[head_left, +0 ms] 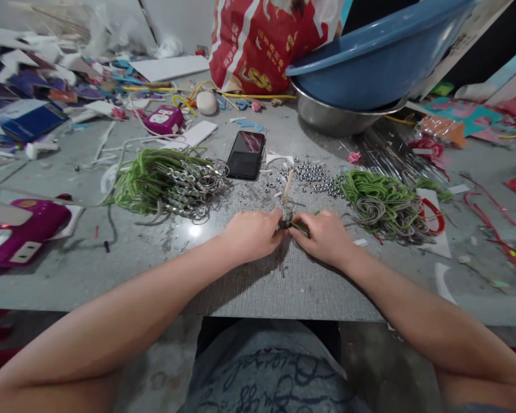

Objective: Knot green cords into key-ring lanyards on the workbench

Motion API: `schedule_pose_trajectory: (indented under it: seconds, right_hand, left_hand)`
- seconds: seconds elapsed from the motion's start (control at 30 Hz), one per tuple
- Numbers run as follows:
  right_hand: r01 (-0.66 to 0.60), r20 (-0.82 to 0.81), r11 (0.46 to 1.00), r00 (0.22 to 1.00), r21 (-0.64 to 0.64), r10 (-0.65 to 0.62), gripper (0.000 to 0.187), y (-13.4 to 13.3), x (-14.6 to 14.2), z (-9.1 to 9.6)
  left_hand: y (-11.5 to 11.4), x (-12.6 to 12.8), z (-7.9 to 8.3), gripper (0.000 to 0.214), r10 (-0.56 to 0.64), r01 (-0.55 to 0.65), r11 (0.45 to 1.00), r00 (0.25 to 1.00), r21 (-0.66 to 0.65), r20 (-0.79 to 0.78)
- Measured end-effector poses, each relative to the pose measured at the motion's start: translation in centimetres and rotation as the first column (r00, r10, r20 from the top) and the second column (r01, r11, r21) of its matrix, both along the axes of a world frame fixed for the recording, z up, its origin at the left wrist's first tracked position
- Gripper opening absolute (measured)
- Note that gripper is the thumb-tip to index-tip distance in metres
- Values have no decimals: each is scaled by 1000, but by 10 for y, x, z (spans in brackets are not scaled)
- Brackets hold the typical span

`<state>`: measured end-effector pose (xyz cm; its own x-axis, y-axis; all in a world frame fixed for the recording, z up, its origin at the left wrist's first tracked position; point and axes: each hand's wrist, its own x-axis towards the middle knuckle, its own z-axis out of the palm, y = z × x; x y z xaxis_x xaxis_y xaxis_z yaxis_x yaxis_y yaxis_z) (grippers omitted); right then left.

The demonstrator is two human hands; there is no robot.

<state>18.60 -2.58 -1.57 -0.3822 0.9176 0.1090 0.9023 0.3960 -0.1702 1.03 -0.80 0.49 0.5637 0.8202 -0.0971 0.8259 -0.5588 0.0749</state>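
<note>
Evidently, the work is kept close to the body: both hands meet just right of the frame's centre, over the desk, with the forearms coming in from the lower corners. The left hand has a narrow grip, thumb and finger pinching one end of a small dark-and-green cord; the right hand pinches it from the other side, probably so that the short piece stays steady between them. Its exact form is too small to tell, and the fingers partly hide it.

The loose metal beads lie just above the hands in the frame, seemingly to be within easy reach, and the bundles flank the middle perhaps for the same reason. The blue basin tilts in the metal bowl at the upper right, likely stacked to save room.

Counted, there are two hands on one cord; two bundles, the left bundle green with silvery links and the right bundle green and grey; one phone above centre; one thin stick; one basin, one bowl; one red bag at the top. The beads are too many to count.
</note>
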Motion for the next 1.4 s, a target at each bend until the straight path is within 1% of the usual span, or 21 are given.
schedule_pose_trajectory:
  seconds: [0.13,0.3,0.4,0.5,0.6,0.77,0.83,0.9,0.97,1.03,1.1,1.2,1.3,1.4]
  right_hand:
    - [57,53,997,997,-53,-54,22,0,-6,6]
    - [77,147,992,987,-104,-61,20,0,-10,13]
    - [60,206,988,978,-142,-30,20,-1,-9,17]
    - [29,231,979,973,-202,18,21,-1,-6,20]
    - [-3,224,968,973,-249,61,22,-2,-4,24]
    - [-48,178,956,979,-289,103,21,-4,0,25]
    - [-45,154,955,984,-293,94,20,-5,2,24]
    - [-17,138,961,989,-278,58,18,-5,3,21]
    - [31,119,971,993,-237,-3,19,-5,2,18]
    - [87,102,980,992,-178,-69,26,-4,2,14]
    - [103,107,986,990,-133,-90,30,-3,1,10]
    - [42,161,994,987,-99,-26,29,-2,3,6]
    - [-25,205,995,978,-98,45,29,-2,5,6]
    - [-53,199,993,977,-101,73,26,-2,7,8]
  left_hand:
    - [-1,5,-4,31,8,-8,1000,1000,8,5]
    - [2,6,-4,27,8,-8,999,1000,-42,-18]
    - [5,4,-1,26,-27,26,996,1000,-82,-13]
    - [7,2,2,25,-62,60,993,998,-105,-18]
    - [9,-1,5,24,-113,105,986,992,-131,-56]
    - [12,-3,7,25,-197,182,972,976,-148,-97]
    - [12,-4,8,26,-197,180,971,976,-154,-98]
    - [12,-3,8,26,-179,164,975,980,-153,-91]
    - [11,-3,7,27,-158,146,979,985,-141,-75]
    - [10,-3,6,27,-139,131,984,989,-124,-55]
    - [10,-3,5,28,-132,126,986,990,-111,-42]
    - [10,-4,4,27,-156,150,983,986,-107,-52]
    - [12,-6,5,27,-184,174,977,980,-122,-79]
    - [13,-6,7,26,-190,178,976,978,-128,-88]
